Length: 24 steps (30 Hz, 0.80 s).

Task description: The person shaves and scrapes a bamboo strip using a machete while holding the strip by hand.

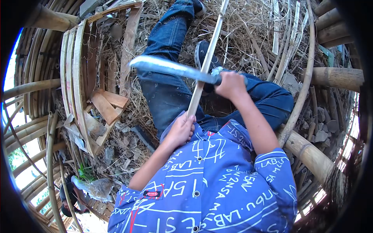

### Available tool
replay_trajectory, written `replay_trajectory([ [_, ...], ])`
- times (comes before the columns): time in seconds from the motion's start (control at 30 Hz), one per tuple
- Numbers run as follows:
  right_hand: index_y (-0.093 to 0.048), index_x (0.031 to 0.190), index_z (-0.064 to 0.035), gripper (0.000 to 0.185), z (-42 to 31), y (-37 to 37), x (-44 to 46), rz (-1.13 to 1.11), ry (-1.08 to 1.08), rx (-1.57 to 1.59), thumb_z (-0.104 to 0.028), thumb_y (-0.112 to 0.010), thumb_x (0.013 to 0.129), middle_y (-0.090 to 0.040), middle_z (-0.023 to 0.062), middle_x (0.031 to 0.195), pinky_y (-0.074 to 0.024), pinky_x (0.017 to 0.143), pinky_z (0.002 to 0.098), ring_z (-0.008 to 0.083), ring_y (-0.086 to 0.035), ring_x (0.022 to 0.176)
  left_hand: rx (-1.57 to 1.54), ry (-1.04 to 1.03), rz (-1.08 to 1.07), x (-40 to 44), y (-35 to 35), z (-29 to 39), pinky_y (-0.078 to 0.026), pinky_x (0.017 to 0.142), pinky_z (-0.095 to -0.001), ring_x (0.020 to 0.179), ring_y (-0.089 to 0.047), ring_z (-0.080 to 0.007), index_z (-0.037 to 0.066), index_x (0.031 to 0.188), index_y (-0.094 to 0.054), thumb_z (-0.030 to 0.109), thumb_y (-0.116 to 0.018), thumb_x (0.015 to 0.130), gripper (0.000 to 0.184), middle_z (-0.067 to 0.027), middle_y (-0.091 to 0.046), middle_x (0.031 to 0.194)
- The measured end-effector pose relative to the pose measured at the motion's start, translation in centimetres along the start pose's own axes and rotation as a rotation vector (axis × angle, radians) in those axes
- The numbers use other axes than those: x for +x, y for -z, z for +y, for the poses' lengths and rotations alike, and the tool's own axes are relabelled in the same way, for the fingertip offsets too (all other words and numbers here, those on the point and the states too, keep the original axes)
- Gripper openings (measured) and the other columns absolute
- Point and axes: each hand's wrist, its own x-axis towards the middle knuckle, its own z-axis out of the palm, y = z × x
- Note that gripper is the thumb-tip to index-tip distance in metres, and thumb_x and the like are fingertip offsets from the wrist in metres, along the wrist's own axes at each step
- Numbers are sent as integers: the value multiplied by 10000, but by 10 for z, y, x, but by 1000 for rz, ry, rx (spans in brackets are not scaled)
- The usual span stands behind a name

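Note:
A long, pale bamboo strip (210, 54) runs from my lap up past my shoes. My left hand (181, 129) is closed around its near end, close to my belly. In my right hand (232, 86) is the dark handle of a machete (167, 66). The machete's broad, shiny blade lies across the strip and points to the left. Where they cross, the blade seems to touch the strip. My right fingers are wrapped round the handle and partly hidden.
Straw-like shavings (241, 35) litter the ground around my legs. A wooden slatted frame (79, 77) with loose wood pieces (105, 105) stands at left. Thick bamboo poles (307, 151) lie at right. A dark flat tool-like object (143, 138) is beside my left hip. Another person (70, 196) is at lower left.

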Motion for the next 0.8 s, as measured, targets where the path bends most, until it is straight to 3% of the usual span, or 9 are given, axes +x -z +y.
replay_trajectory([
  [0.1, -706, 804, -21, 314, 35, 8, 40, 45, -196, 28, -303, -686, 667, -697, 208, 836, -552, 792, 450, 353, -695, 848, 95, -148, -18, -3, 5, -9, -328, 417, -224, 477, -336, -49, 111, 955, -457, 259, -382, 1045, 189, 39, -393, 630],
  [0.2, -708, 812, -36, 289, 40, 21, 53, 44, -82, -76, -278, -682, 656, -697, 204, 839, -551, 787, 453, 361, -692, 833, 133, -235, -23, -8, 5, -2, -353, 415, -244, 483, -388, -66, 94, 963, -468, 225, -381, 1043, 175, 24, -422, 620],
  [0.3, -711, 808, -46, 287, 39, 12, 51, 64, -46, -95, -288, -682, 655, -694, 207, 822, -556, 761, 454, 371, -690, 796, -29, -63, -52, -10, 14, -1, -297, 415, -189, 487, -300, -32, 135, 966, -454, 235, -397, 1040, 137, 62, -357, 645],
  [0.37, -711, 808, -48, 289, 33, 8, 40, 51, -45, -38, -294, -679, 658, -691, 206, 806, -557, 748, 452, 373, -689, 778, -359, 201, -219, -8, 22, 1, -280, 408, -181, 481, -299, -31, 138, 923, -442, 255, -438, 1024, 154, 67, -351, 640],
  [0.53, -707, 773, -93, 231, 5, 1, -6, -16, 112, 90, -294, -670, 667, -677, 189, 721, -552, 704, 454, 353, -686, 726, -560, 313, -337, 9, 26, 2, -215, 368, -182, 431, -247, -22, 135, 830, -411, 319, -483, 998, 260, 81, -289, 589],
  [0.6, -694, 748, -94, 213, -4, -3, -19, -68, 174, 74, -287, -672, 661, -676, 181, 714, -547, 687, 459, 348, -684, 712, -628, 286, -517, 15, 32, -1, -188, 355, -184, 423, -224, -15, 138, 793, -397, 308, -469, 1006, 282, 86, -263, 571],
  [0.67, -686, 726, -101, 194, -5, -7, -23, -67, 188, 80, -281, -667, 658, -674, 174, 706, -543, 667, 458, 344, -683, 702, -537, 240, -456, 10, 25, 0, -169, 350, -192, 418, -214, -15, 146, 764, -377, 303, -445, 1019, 306, 86, -255, 559],
  [0.73, -690, 719, -115, 228, -4, -5, -23, -14, 193, 115, -326, -704, 635, -659, 166, 666, -549, 668, 452, 356, -670, 670, -278, 154, -229, 2, 15, 4, -160, 351, -202, 413, -210, -24, 151, 761, -374, 301, -420, 1031, 312, 81, -260, 556],
  [0.8, -708, 766, -103, 249, 8, 7, -4, -27, 106, -12, -312, -676, 635, -693, 177, 775, -543, 726, 454, 353, -692, 769, -207, 121, -175, -5, 12, 2, -164, 358, -210, 419, -219, -30, 153, 765, -373, 302, -416, 1034, 310, 76, -278, 565],
])
